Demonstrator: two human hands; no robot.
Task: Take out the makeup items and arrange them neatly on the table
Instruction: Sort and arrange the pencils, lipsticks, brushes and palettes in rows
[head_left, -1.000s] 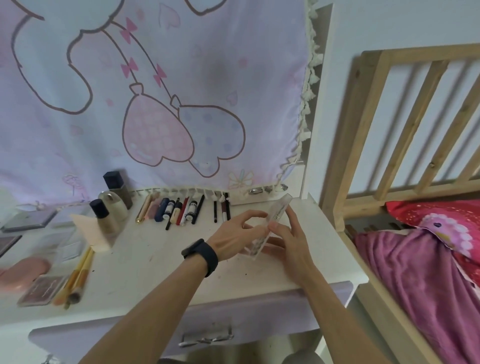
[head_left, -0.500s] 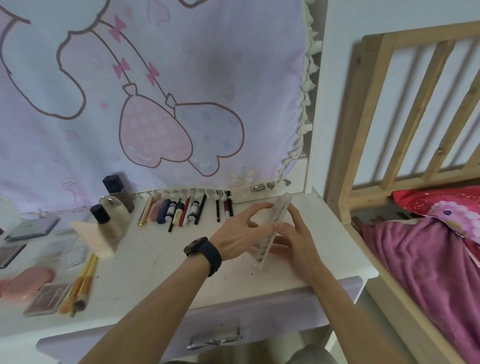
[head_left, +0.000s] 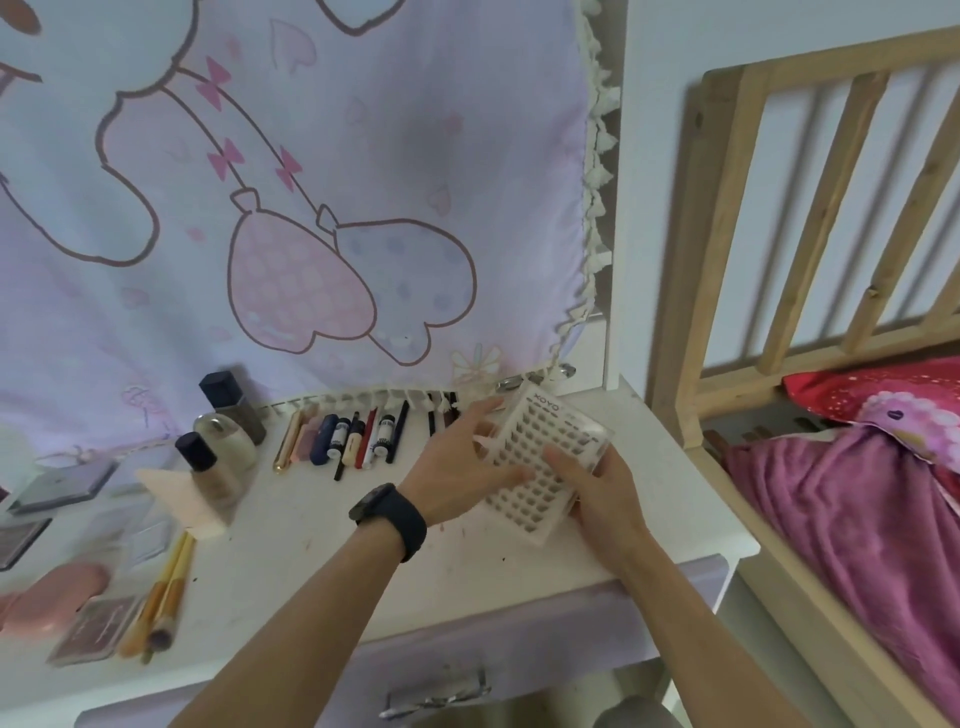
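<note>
Most of the job looked done to us. Left of the lash case (head_left: 540, 431), along the back of the white table (head_left: 311, 551), a row of pencils and tubes (head_left: 358, 436) lay side by side. Farther left of the case stood a foundation bottle (head_left: 210, 470) and a dark-capped bottle (head_left: 228, 402), with a triangular sponge (head_left: 179, 496) just in front of them. Well to the left of the case and nearer the front edge lay two makeup brushes (head_left: 158, 603), a pink puff (head_left: 57, 597) and several compacts (head_left: 93, 629).

What remained, as we judged it, was to set the lash case itself down square with the rest. It was a clear box of small lash clusters in rows, tilted up at its far end. Its near corner seemed to hang just over the tabletop, though the angle left us unsure whether it touched.

The right hand (head_left: 605, 499) grasped the case at its near right side, thumb lying on the face and fingers wrapped under the edge. The left hand (head_left: 457, 467) was spread wide, fingers nearly straight, their tips steadying the case's left edge.
</note>
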